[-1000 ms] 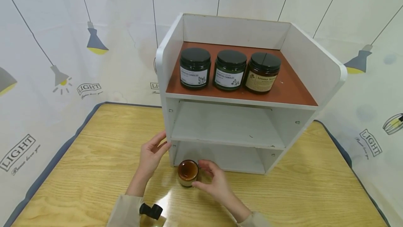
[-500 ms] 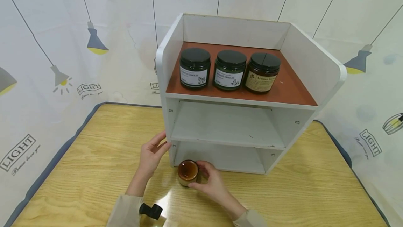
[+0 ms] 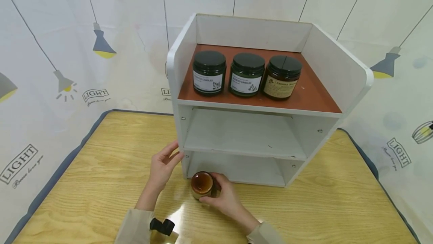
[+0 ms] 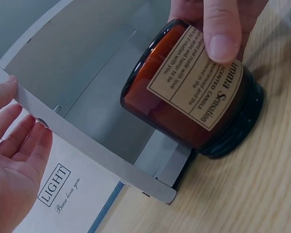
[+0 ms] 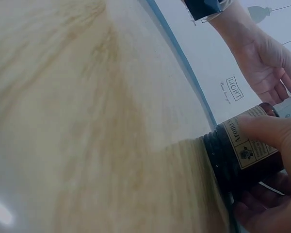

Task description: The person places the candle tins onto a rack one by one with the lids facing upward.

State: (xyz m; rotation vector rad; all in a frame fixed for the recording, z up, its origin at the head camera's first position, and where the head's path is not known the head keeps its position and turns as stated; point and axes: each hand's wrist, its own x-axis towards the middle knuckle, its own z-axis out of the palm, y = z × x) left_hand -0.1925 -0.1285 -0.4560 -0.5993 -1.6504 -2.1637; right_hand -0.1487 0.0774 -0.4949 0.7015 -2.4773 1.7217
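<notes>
An amber candle jar [image 3: 202, 183] stands upside down on the table, its glass base facing up and its black lid [image 4: 240, 127] at the bottom. My right hand [image 3: 227, 198] holds it from the right, thumb across the tan label in the left wrist view and fingers behind. It sits just in front of the lower left corner of a white shelf unit [image 3: 250, 109]. With relaxed fingers, my left hand [image 3: 161, 168] touches the front edge of the unit's left side panel [image 4: 94, 145].
On the red-brown top shelf stand three lidded jars: a dark candle jar [image 3: 209, 74], a green candle jar [image 3: 247, 75] and a brown jar [image 3: 282, 78] with a tan label. A printed cloth [image 3: 135, 48] hangs behind the wooden table [image 3: 101, 168].
My right hand has moved slightly left, and its thumb and fingers have closed round the amber candle jar. The jar and my left hand keep their places.
</notes>
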